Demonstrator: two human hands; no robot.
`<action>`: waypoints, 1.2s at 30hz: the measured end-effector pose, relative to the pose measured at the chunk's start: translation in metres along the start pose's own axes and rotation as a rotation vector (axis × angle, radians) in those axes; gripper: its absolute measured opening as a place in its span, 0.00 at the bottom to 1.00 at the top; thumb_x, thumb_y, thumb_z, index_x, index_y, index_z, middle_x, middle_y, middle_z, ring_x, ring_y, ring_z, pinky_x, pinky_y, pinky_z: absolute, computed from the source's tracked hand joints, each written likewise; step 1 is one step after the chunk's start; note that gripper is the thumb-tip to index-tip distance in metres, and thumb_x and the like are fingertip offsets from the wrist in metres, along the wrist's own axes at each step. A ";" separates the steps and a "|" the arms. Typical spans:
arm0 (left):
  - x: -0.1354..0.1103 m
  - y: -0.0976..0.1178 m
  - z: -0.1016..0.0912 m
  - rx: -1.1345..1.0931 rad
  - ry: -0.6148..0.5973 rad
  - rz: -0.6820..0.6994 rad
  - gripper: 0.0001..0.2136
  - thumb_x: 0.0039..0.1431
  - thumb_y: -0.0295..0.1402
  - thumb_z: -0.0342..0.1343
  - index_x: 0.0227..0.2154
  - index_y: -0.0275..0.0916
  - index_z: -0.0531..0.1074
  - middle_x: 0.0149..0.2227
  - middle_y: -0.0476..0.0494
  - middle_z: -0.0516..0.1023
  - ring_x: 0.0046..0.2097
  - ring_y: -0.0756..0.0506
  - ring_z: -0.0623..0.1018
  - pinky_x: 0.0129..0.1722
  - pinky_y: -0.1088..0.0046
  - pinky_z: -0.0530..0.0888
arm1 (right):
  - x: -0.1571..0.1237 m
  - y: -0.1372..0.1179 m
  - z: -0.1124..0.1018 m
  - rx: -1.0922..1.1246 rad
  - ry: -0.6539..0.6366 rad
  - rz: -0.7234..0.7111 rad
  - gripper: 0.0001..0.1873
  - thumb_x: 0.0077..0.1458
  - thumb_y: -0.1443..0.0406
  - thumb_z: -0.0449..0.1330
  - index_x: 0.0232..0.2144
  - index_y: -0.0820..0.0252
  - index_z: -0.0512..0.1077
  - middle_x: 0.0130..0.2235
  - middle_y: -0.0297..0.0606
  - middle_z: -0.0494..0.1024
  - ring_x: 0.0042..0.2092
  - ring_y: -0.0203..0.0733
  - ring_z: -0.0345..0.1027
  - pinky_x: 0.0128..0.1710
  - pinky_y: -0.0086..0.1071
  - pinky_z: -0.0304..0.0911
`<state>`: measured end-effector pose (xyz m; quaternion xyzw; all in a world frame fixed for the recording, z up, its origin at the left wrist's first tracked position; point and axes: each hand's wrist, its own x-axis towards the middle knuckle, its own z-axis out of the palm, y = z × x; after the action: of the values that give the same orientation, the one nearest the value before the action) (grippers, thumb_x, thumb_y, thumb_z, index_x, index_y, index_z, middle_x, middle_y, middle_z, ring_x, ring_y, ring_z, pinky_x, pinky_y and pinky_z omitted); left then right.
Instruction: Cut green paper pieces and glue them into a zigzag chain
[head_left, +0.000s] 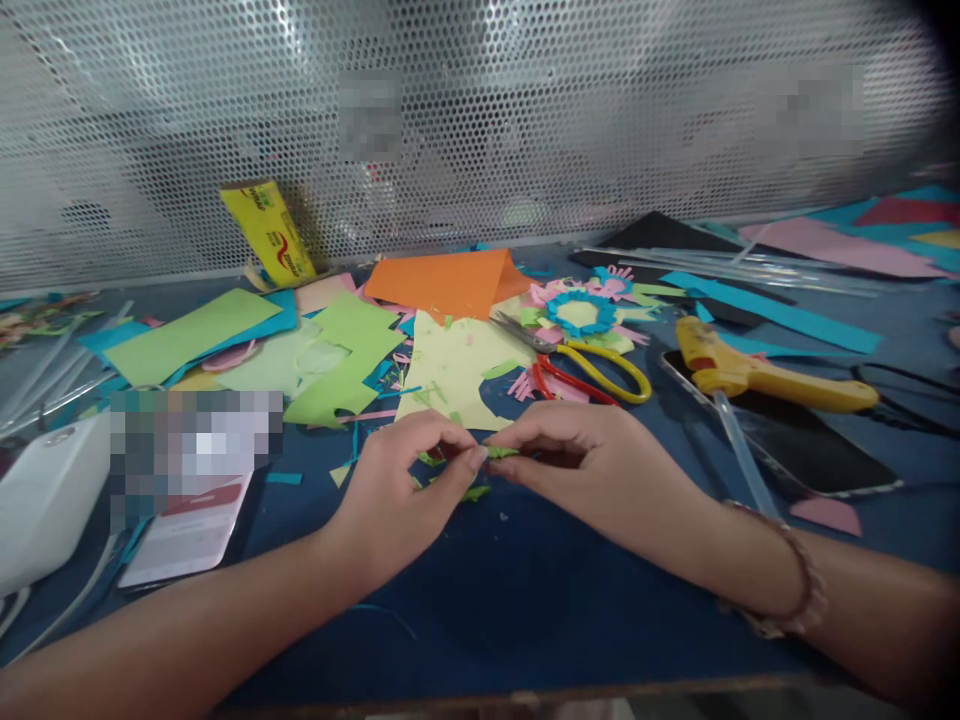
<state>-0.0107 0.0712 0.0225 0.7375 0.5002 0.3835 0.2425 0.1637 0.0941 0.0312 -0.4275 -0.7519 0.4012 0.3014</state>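
Near the middle of the blue tabletop, my left hand (409, 485) and my right hand (592, 465) meet at the fingertips. Between them is a small green paper piece (501, 453), pinched by thumb and forefinger on each side. Its full shape is partly hidden by my fingers. Green paper scraps (474, 493) lie just below. Beyond my hands is a pale yellow paper sheet (450, 360) with cut edges. Scissors (592, 370) with red and yellow handles rest behind my right hand, near a blue-fringed paper ring (581, 313).
At right, a yellow glue gun (780, 380) lies across a black phone (810, 450). A lit phone (195, 520) and a white box-shaped device (52, 500) are at left. Green paper (345, 350), folded orange paper (442, 280) and a yellow box (270, 235) stand before a perforated metal panel (465, 130).
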 end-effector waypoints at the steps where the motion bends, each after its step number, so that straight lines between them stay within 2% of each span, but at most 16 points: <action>1: 0.000 0.001 0.000 -0.020 -0.006 -0.022 0.05 0.54 0.28 0.52 0.24 0.37 0.70 0.25 0.49 0.73 0.29 0.51 0.71 0.30 0.77 0.68 | -0.001 0.000 0.000 -0.062 0.020 -0.047 0.06 0.48 0.68 0.59 0.29 0.59 0.76 0.27 0.35 0.77 0.28 0.33 0.69 0.26 0.25 0.63; 7: 0.001 0.003 0.000 -0.246 -0.026 -0.227 0.05 0.52 0.30 0.54 0.25 0.35 0.72 0.25 0.48 0.75 0.28 0.51 0.72 0.27 0.78 0.69 | -0.001 0.002 0.002 -0.291 0.116 -0.363 0.08 0.51 0.71 0.57 0.30 0.58 0.77 0.26 0.35 0.76 0.28 0.32 0.68 0.28 0.24 0.62; 12: 0.003 0.003 -0.001 -0.393 -0.038 -0.384 0.05 0.49 0.32 0.58 0.26 0.35 0.74 0.25 0.47 0.76 0.29 0.51 0.73 0.28 0.78 0.69 | -0.001 0.004 0.003 -0.316 0.149 -0.405 0.08 0.51 0.70 0.58 0.32 0.57 0.77 0.28 0.34 0.77 0.29 0.33 0.69 0.28 0.24 0.64; 16: 0.005 0.002 -0.001 -0.438 -0.076 -0.423 0.05 0.48 0.32 0.59 0.25 0.35 0.75 0.26 0.46 0.77 0.30 0.50 0.73 0.29 0.77 0.70 | 0.000 0.006 0.002 -0.338 0.171 -0.409 0.07 0.51 0.70 0.59 0.31 0.57 0.77 0.27 0.33 0.78 0.28 0.32 0.69 0.27 0.23 0.64; 22: 0.004 0.002 -0.001 -0.398 -0.065 -0.443 0.08 0.47 0.36 0.60 0.23 0.35 0.75 0.23 0.47 0.75 0.26 0.52 0.70 0.24 0.78 0.67 | -0.002 0.009 0.001 -0.484 0.214 -0.611 0.09 0.55 0.70 0.56 0.34 0.59 0.75 0.30 0.36 0.78 0.32 0.34 0.70 0.33 0.26 0.66; 26: 0.003 0.003 0.000 -0.346 -0.052 -0.410 0.07 0.47 0.35 0.60 0.22 0.35 0.74 0.21 0.48 0.74 0.24 0.52 0.69 0.22 0.78 0.66 | -0.004 0.008 0.003 -0.529 0.191 -0.635 0.10 0.56 0.70 0.54 0.36 0.58 0.75 0.30 0.36 0.77 0.32 0.34 0.69 0.33 0.26 0.65; 29: 0.003 0.004 0.000 -0.350 -0.042 -0.363 0.05 0.48 0.32 0.58 0.24 0.35 0.75 0.24 0.47 0.77 0.27 0.51 0.72 0.26 0.78 0.69 | -0.003 0.008 0.003 -0.487 0.188 -0.610 0.10 0.55 0.70 0.55 0.36 0.57 0.76 0.30 0.36 0.77 0.32 0.34 0.69 0.33 0.25 0.64; 33: 0.002 0.002 0.001 -0.248 -0.012 -0.241 0.04 0.50 0.29 0.57 0.25 0.35 0.75 0.27 0.45 0.77 0.29 0.50 0.74 0.29 0.77 0.70 | -0.002 0.005 0.004 -0.368 0.180 -0.500 0.09 0.52 0.71 0.58 0.32 0.56 0.77 0.27 0.34 0.76 0.29 0.33 0.68 0.29 0.24 0.63; 36: 0.001 -0.001 0.001 -0.117 0.039 -0.086 0.04 0.50 0.27 0.55 0.24 0.35 0.74 0.26 0.46 0.77 0.28 0.51 0.74 0.29 0.78 0.70 | -0.001 0.004 0.005 -0.268 0.132 -0.382 0.09 0.49 0.72 0.59 0.31 0.56 0.77 0.25 0.32 0.75 0.27 0.31 0.67 0.26 0.23 0.62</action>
<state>-0.0100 0.0723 0.0216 0.6922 0.5129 0.4157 0.2916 0.1622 0.0925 0.0254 -0.3390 -0.8444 0.2044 0.3610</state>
